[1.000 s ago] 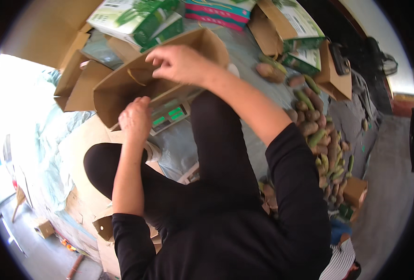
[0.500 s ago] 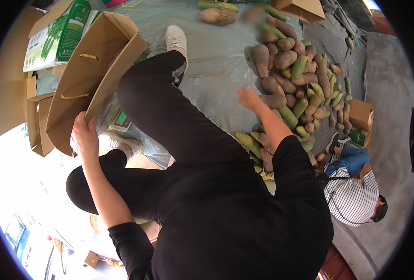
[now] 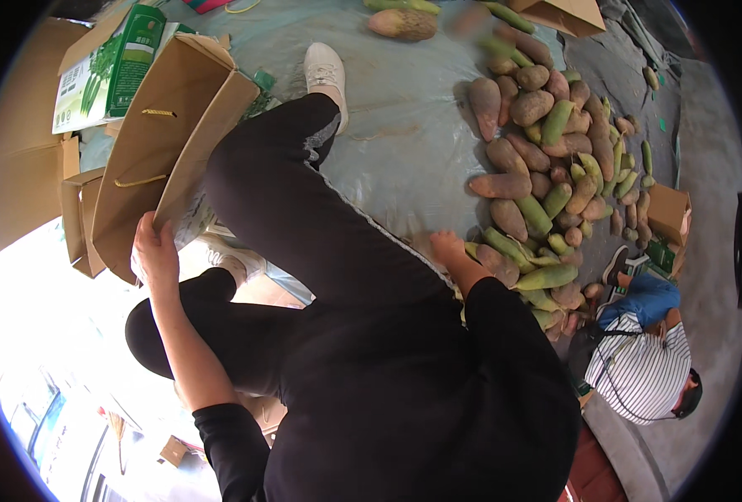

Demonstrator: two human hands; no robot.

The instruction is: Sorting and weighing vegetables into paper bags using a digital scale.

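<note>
My left hand (image 3: 155, 249) grips the lower edge of a tall, open-topped cardboard box (image 3: 183, 125) with yellow cord handles, which leans on its side left of my legs. Its fingers are closed on the cardboard. My right hand (image 3: 448, 248) is beside my thigh, at the near left edge of a pile of muddy green and brown radishes (image 3: 532, 109). Its fingers look curled; what they hold, if anything, is hidden. A reddish-brown radish (image 3: 500, 185) lies just beyond that hand, and a green radish (image 3: 547, 277) is to its right.
A green and white printed carton (image 3: 107, 71) stands at the far left. Grey-blue plastic sheeting (image 3: 388, 159) covers the floor. Another cardboard box (image 3: 559, 15) is at the top. At the right, a person in a striped shirt (image 3: 643, 372) sits low near a further box (image 3: 669, 211).
My right hand has drawn back toward my body, from beside the middle of the pile to its near edge. My left hand keeps its hold on the box. The view has shifted slightly.
</note>
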